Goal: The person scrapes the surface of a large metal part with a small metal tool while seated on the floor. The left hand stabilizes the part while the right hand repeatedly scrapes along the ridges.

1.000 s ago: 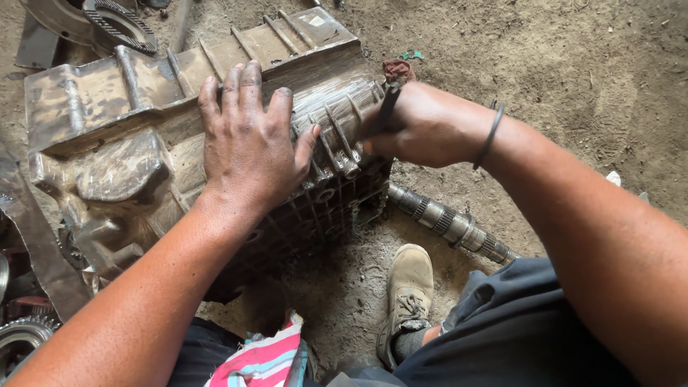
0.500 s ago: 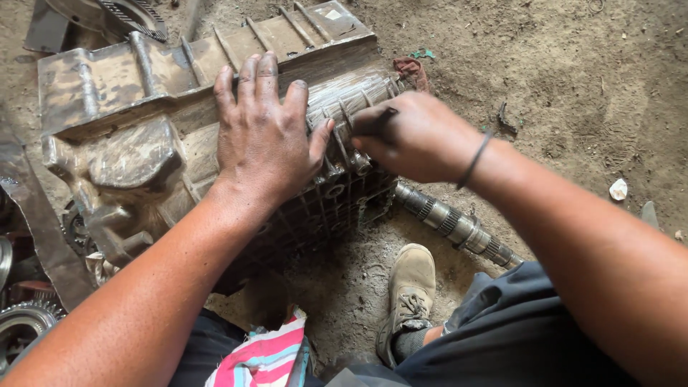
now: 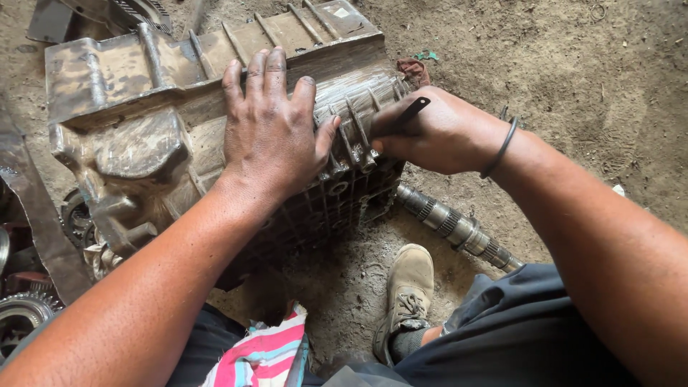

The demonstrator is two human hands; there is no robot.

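A large greasy ribbed metal gearbox casing (image 3: pixel 143 122) lies on the dirt floor in front of me. My left hand (image 3: pixel 276 129) rests flat on top of it, fingers spread slightly, pressing down. My right hand (image 3: pixel 437 132) is closed around a thin dark tool (image 3: pixel 405 115), whose tip meets the ribbed right end of the casing. A dark band circles my right wrist. A splined steel shaft (image 3: pixel 459 229) sticks out from under the casing toward the lower right.
My shoe (image 3: pixel 405 290) stands on the dirt below the casing. A striped pink and blue cloth (image 3: pixel 261 355) lies by my knee. Gears and metal parts (image 3: pixel 21 308) sit at the left edge, and more parts (image 3: pixel 136 11) lie at the top left.
The view has shifted so the casing sits lower in frame. My right hand slid a little left along the ribbed end with the tool. My left hand stays pressed on top.
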